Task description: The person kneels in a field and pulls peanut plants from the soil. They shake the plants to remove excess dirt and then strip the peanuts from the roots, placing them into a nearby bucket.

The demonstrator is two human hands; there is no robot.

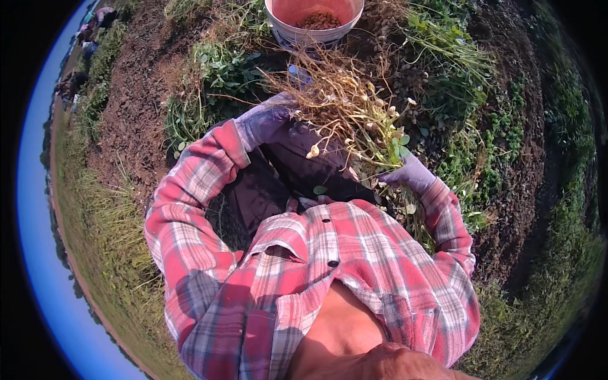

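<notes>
My right hand (411,175), in a purple-grey glove, grips the green stems of a bunch of uprooted peanut plants (354,114). The bunch lies across above my dark trousers, its tangled brown roots pointing up and left. Pale peanut pods (313,151) hang among the roots. At the root end is my left hand (267,118), gloved alike. Its fingers are partly hidden by the roots, and whether they close on a pod cannot be seen. Just beyond the roots stands a white bucket (316,33) with a reddish inside, holding loose peanuts (319,21) at its bottom.
Pulled peanut plants lie in heaps to the left (213,71) and to the right (451,61). A bluish clear plastic object (299,76) shows between bucket and roots. Bare brown soil (126,104) runs along the left. Far off at upper left, people (97,21) appear small and indistinct.
</notes>
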